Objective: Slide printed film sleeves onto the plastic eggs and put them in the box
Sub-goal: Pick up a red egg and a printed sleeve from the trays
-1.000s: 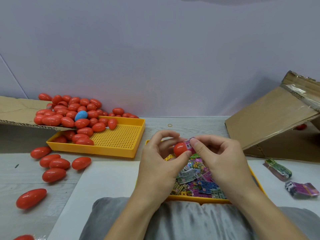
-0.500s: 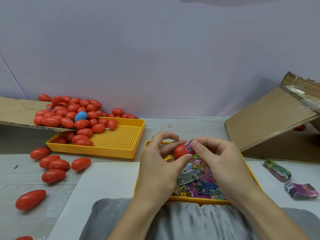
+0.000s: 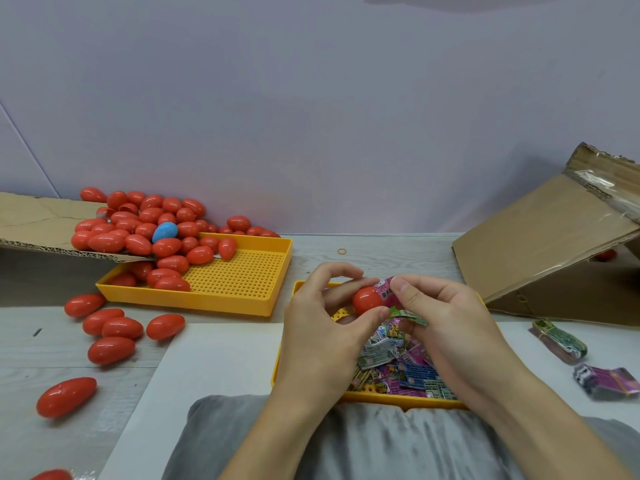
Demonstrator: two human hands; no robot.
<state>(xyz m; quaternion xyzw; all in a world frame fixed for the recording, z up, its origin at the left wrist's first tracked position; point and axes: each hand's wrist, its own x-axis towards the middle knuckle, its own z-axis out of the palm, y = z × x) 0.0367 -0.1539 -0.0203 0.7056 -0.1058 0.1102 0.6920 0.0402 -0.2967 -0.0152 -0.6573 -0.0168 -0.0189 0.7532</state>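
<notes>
Now left hand (image 3: 320, 327) grips red egg (image 3: 367, 300); right hand (image 3: 446, 320) pinches pink sleeve (image 3: 388, 289) on egg's far end.

egg in hand (image 3: 366, 300): only its rounded left end shows; the rest is covered by the pink sleeve (image 3: 389, 289) and the fingers of the right hand (image 3: 446, 323).
near tray (image 3: 374, 400): both hands hide most of it, including its right rim.
sleeve print: too small to read.
box (image 3: 547, 251): cut off by the right edge; one red egg (image 3: 604, 255) shows in shadow under its flap, the rest of the inside is hidden.
far tray (image 3: 242, 299): its back left is under a cardboard sheet (image 3: 41, 223).
bottom-left egg (image 3: 52, 475): blurred and cut off by the lower edge.
</notes>
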